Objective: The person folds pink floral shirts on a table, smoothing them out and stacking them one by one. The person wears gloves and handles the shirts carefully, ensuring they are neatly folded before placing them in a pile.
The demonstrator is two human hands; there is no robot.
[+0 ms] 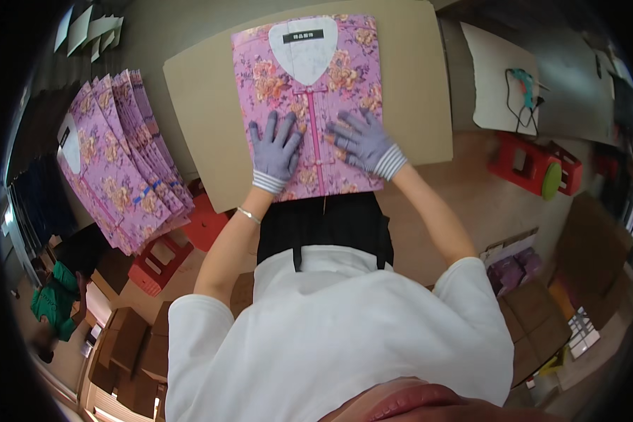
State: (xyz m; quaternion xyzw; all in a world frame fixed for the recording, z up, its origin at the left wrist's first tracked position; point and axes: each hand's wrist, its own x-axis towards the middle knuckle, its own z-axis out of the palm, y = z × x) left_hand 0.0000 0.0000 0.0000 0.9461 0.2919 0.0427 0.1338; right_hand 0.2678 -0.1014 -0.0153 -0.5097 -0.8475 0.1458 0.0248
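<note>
A folded pink shirt (260,84) with an orange and purple flower print lies flat before me on a large cardboard sheet (418,91). White lining with a dark label shows in its neck opening, and a magenta placket runs down its middle. My left hand (276,148), in a grey-purple glove with a striped cuff, rests flat on the shirt's left half, fingers spread. On the right half lies my right hand (364,144) in a matching glove, its fingers stretched toward the placket. Neither hand grips anything.
To the left leans a pile of similar folded shirts (112,155) near red stools (160,264). A teal glue gun (524,86) with a cord lies on white card at right, above a red stool (520,165). Cardboard boxes stand behind; a person in green (53,299) is far left.
</note>
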